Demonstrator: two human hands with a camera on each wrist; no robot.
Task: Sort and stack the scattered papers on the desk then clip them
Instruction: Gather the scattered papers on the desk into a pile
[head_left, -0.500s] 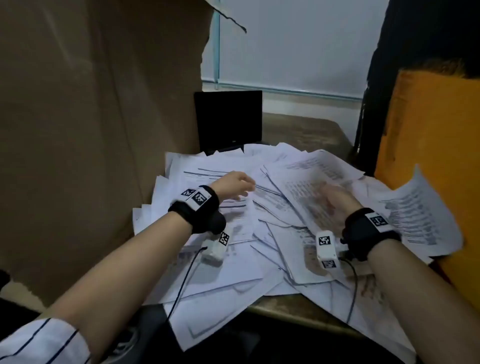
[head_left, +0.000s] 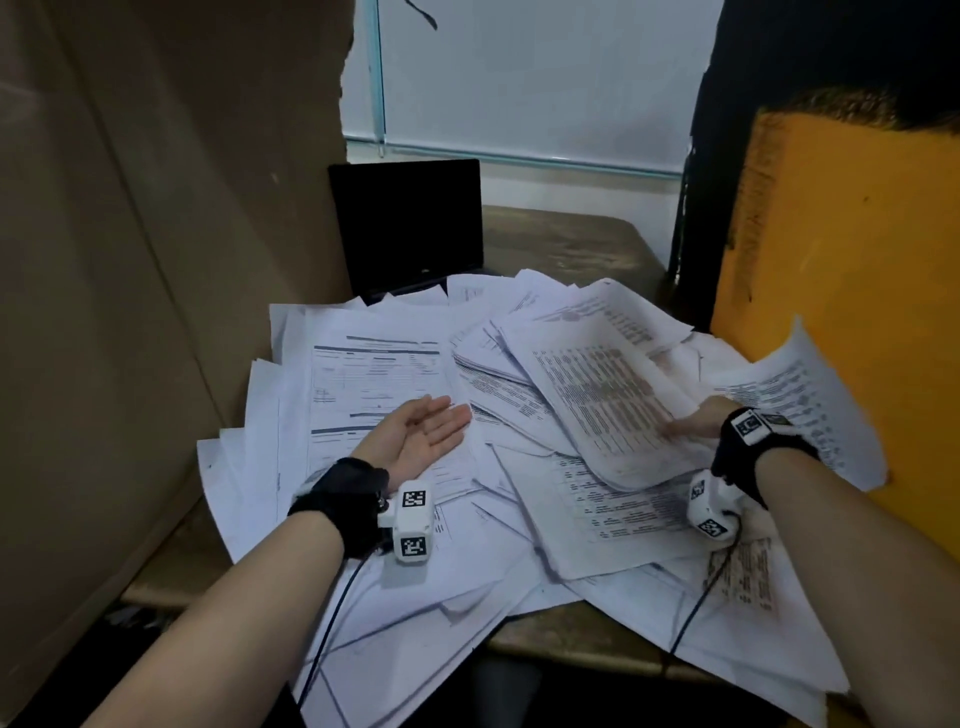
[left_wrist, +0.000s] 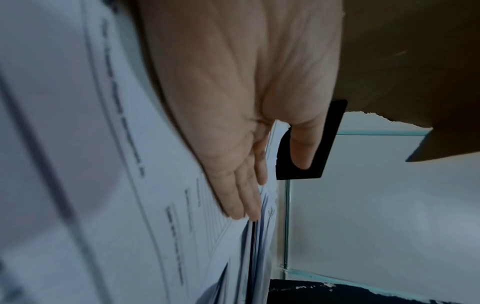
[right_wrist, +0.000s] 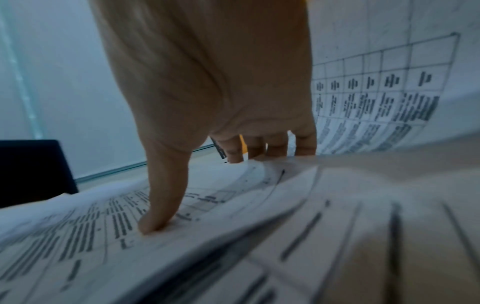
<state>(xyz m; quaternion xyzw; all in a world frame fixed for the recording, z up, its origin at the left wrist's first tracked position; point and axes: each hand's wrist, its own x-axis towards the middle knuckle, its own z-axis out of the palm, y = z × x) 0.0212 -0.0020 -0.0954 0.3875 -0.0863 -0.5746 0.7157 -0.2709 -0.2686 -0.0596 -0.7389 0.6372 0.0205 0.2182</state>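
Printed white papers (head_left: 384, 374) lie scattered in overlapping layers over the wooden desk (head_left: 561, 244). My left hand (head_left: 436, 421) rests palm up on the sheets at the left, fingers straight, holding nothing. The left wrist view shows the left hand (left_wrist: 246, 164) flat against a form sheet (left_wrist: 103, 185). My right hand (head_left: 693, 423) pinches the near edge of a curled sheaf of table-printed sheets (head_left: 597, 395), raised slightly off the pile. In the right wrist view my right thumb (right_wrist: 158, 216) presses on top of the sheaf (right_wrist: 91, 236) while the fingers go beneath it.
A black laptop (head_left: 410, 228) stands open at the back of the desk. A cardboard wall (head_left: 156, 234) closes the left side and an orange panel (head_left: 841, 260) the right. Some sheets (head_left: 415, 649) hang over the near desk edge.
My left hand has turned from palm down to palm up and drawn a little nearer. My right hand still holds the printed sheaf in about the same place.
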